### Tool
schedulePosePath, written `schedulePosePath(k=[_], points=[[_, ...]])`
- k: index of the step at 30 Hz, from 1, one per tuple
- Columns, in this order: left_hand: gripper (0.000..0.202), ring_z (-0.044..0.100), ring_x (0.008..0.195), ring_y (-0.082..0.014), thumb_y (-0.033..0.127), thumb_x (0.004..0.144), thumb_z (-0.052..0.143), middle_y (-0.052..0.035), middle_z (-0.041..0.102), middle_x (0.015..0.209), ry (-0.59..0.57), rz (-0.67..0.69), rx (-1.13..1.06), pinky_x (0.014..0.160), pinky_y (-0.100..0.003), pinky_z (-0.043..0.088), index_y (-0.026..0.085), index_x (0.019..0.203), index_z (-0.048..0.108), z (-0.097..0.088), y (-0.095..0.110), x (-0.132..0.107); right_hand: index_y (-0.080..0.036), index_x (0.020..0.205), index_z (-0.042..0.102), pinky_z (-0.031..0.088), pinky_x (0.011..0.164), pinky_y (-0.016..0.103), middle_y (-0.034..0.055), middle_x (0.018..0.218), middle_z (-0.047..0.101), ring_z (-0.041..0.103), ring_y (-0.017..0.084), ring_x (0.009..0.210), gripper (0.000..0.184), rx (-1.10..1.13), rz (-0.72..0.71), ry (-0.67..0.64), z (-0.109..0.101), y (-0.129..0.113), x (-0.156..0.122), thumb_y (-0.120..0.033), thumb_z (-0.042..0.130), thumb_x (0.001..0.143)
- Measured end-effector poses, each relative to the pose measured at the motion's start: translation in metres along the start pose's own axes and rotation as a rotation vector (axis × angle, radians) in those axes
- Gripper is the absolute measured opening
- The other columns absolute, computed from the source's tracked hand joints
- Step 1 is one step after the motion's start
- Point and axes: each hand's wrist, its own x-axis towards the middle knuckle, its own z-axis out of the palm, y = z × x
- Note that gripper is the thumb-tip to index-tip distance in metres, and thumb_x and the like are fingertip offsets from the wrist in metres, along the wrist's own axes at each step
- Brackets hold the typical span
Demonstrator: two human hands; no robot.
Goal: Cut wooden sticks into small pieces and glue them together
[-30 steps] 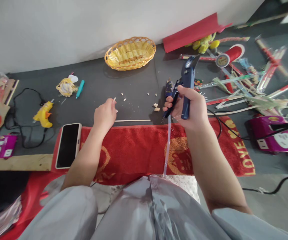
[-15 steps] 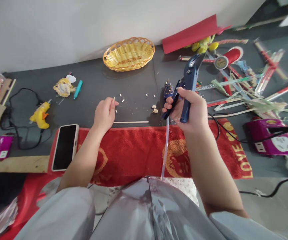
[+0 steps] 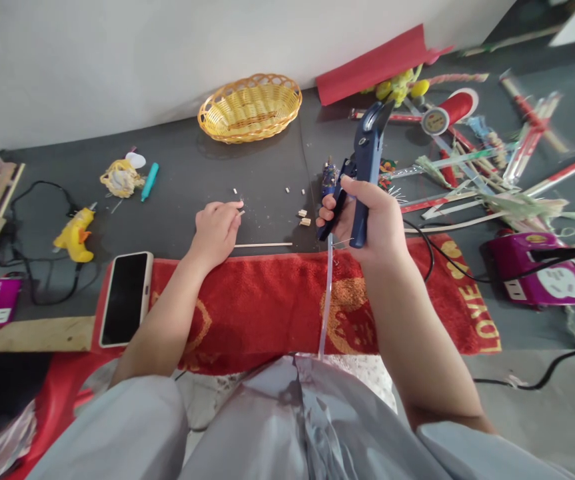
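My right hand (image 3: pixel 380 217) is wrapped round a dark blue hand cutter (image 3: pixel 367 157), held above the table with its jaw pointing up and away from me. My left hand (image 3: pixel 217 230) rests at the table surface, fingers closed, with a short pale piece of stick (image 3: pixel 241 213) at the fingertips. Just right of it lies a thin pale stick (image 3: pixel 263 245) along the towel's far edge. Small cut bits (image 3: pixel 305 222) are scattered on the table between my two hands.
A red towel (image 3: pixel 262 307) covers the near edge, with a phone (image 3: pixel 126 300) at its left. A wicker basket (image 3: pixel 250 130) stands at the back. Left is a yellow glue gun (image 3: pixel 74 235); right are a red thread spool (image 3: pixel 454 110), loose strips and a purple power socket (image 3: pixel 542 270).
My left hand has shifted right and down onto the loose bits, its fingers now touching the table area there. My right hand still holds the cutter; the view has turned slightly.
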Motion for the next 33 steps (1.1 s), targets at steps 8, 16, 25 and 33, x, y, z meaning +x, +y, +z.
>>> schedulePosePath(k=[8, 16, 25, 33], points=[[0.028, 0.054, 0.114, -0.0234, 0.032, 0.095, 0.033, -0.0055, 0.068, 0.124, 0.067, 0.002, -0.019, 0.101, -0.043, 0.035, 0.022, 0.088, 0.059, -0.004, 0.006, -0.001, -0.022, 0.072, 0.045, 0.046, 0.052, 0.025, -0.0041, 0.060, 0.047, 0.044, 0.008, 0.051, 0.028, 0.032, 0.036, -0.012, -0.001, 0.003, 0.002, -0.035, 0.069, 0.071], [0.032, 0.059, 0.095, -0.0202, 0.034, 0.098, 0.029, -0.0087, 0.070, 0.096, 0.295, -0.120, -0.117, 0.092, -0.037, 0.044, 0.022, 0.094, 0.059, -0.011, 0.004, -0.004, -0.021, 0.071, 0.045, 0.046, 0.052, 0.025, -0.0042, 0.060, 0.046, 0.044, 0.008, 0.051, 0.026, 0.041, 0.038, -0.022, -0.001, 0.004, 0.003, -0.033, 0.068, 0.071], [0.034, 0.061, 0.093, -0.0177, 0.038, 0.098, 0.028, -0.0066, 0.072, 0.096, 0.333, -0.167, -0.177, 0.089, -0.035, 0.046, 0.023, 0.085, 0.056, -0.010, 0.006, -0.004, -0.022, 0.071, 0.043, 0.047, 0.052, 0.027, -0.0039, 0.061, 0.047, 0.046, 0.009, 0.051, 0.030, 0.015, 0.030, -0.021, -0.004, 0.003, 0.004, -0.037, 0.070, 0.070], [0.035, 0.064, 0.087, -0.0137, 0.040, 0.099, 0.029, -0.0051, 0.072, 0.090, 0.410, -0.158, -0.305, 0.086, -0.029, 0.049, 0.022, 0.083, 0.055, -0.012, 0.006, -0.005, -0.023, 0.070, 0.044, 0.047, 0.053, 0.027, -0.0043, 0.061, 0.046, 0.046, 0.009, 0.052, 0.027, 0.029, -0.024, 0.009, -0.006, -0.004, 0.003, -0.038, 0.066, 0.075]])
